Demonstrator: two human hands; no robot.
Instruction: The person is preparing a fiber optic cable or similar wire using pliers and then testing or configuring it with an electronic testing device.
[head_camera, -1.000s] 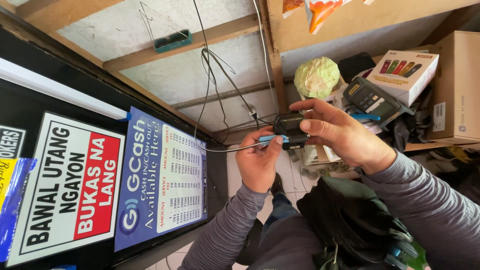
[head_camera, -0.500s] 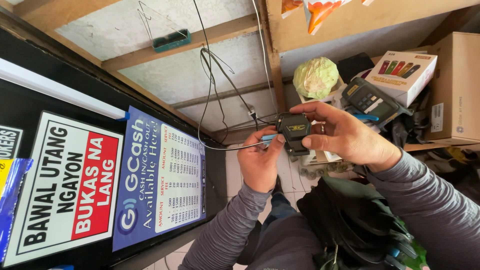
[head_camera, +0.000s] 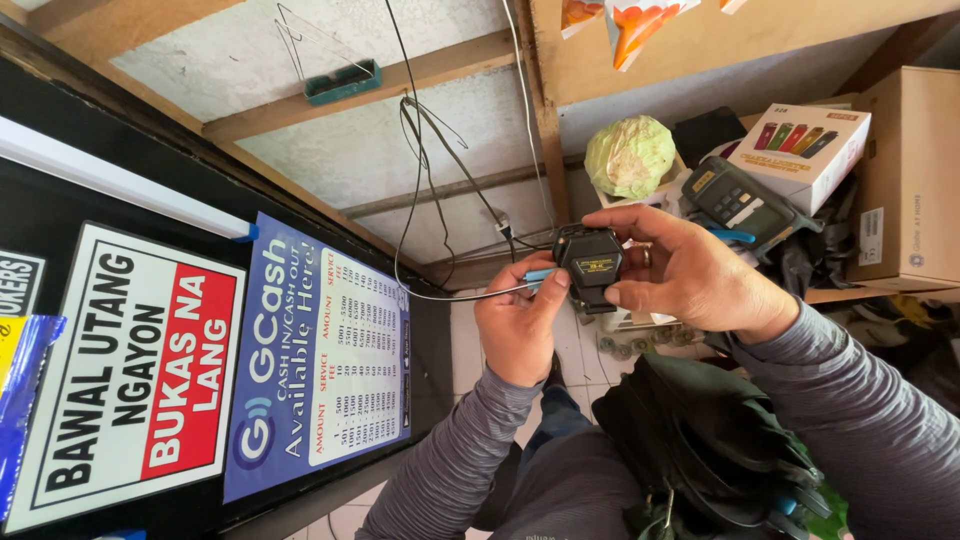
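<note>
Both hands raised overhead: right hand (head_camera: 690, 275) pinched around small black plug (head_camera: 589, 262), left hand (head_camera: 522, 325) closed on blue-handled tool (head_camera: 537, 274) pressed against its side. Likely light, rigid, hard plastic; best gripped by flat sides, clear of thin black wire (head_camera: 440, 295) trailing left. Beyond, wooden beam (head_camera: 545, 110); on the shelf, green cabbage (head_camera: 630, 155), lighter box (head_camera: 805, 150), cardboard carton (head_camera: 915, 175).
</note>
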